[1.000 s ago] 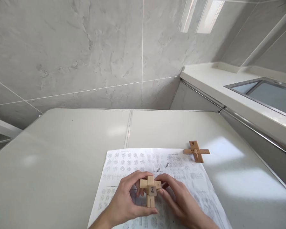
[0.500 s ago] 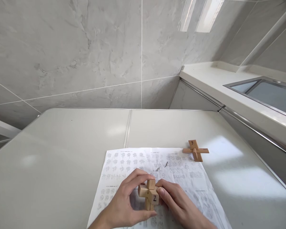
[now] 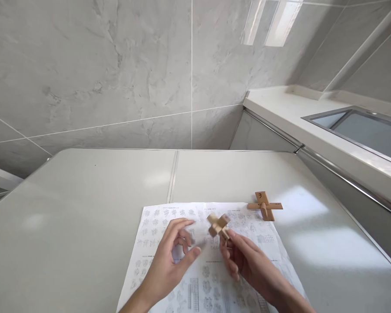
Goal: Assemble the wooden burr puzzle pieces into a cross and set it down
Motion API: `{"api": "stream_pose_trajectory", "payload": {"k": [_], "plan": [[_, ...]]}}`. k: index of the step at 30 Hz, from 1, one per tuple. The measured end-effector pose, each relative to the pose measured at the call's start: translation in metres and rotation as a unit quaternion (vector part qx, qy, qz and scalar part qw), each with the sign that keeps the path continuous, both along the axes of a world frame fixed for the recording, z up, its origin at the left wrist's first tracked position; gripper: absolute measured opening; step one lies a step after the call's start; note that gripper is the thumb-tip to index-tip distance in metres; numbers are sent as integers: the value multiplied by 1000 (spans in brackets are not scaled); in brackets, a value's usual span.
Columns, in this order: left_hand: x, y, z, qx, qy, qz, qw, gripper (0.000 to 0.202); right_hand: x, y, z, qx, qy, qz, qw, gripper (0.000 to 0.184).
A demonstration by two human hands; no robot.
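My right hand [image 3: 247, 263] pinches one arm of a small wooden burr puzzle [image 3: 218, 224], a cross-shaped block of interlocking pale bars, slightly blurred by motion. The puzzle is tilted and held above a printed sheet [image 3: 169, 278]. To its left, my left hand [image 3: 172, 256] is empty, its fingers curved and the thumb apart from them, not touching the puzzle. Beyond my right hand, a second wooden burr puzzle [image 3: 265, 206] in a darker brown, with a mark like a 3 on one arm, rests at the sheet's upper right corner.
The sheet with rows of small line drawings lies on a glossy pale table [image 3: 84, 217] with a seam [image 3: 172, 176] across it. A grey tiled wall [image 3: 117, 65] rises behind. At the right, a white counter [image 3: 280, 100] holds a metal-framed sink or panel [image 3: 361, 126].
My left hand has let go of the pale puzzle and moved off to the left. My right hand has lifted and turned the puzzle, shifting it up and to the right.
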State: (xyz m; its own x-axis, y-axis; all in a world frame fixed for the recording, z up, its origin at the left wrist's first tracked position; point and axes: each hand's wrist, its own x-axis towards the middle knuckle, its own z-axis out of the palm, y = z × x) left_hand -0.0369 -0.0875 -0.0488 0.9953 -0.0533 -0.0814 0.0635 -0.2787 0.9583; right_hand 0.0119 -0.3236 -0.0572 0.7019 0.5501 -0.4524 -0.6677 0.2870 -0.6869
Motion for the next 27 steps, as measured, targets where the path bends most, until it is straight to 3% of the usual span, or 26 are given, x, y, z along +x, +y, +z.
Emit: {"api": "stream_pose_trajectory", "payload": {"k": [6,12,17,20,22,24,27], "plan": [[1,-3,1,21,-13,-21,999,26,24,-16,-7,26,66,-174,982,34],[-1,-2,-2,29,5,-29,999,22,31,-24,-17,56,76,-235,967,30],[1,-3,3,38,10,-33,999,20,27,-19,-9,22,75,-202,976,33],[1,-3,4,55,32,-54,997,23,18,-14,-4,-48,14,-123,991,34],[0,-5,4,77,48,-88,992,29,10,-10,-5,-129,-82,-51,987,36],[-1,-7,2,118,28,-130,984,30,1,-5,-11,-223,-228,32,947,37],[-3,-11,-2,208,-73,-174,960,26,-10,3,-25,-328,-476,105,809,27]]}}
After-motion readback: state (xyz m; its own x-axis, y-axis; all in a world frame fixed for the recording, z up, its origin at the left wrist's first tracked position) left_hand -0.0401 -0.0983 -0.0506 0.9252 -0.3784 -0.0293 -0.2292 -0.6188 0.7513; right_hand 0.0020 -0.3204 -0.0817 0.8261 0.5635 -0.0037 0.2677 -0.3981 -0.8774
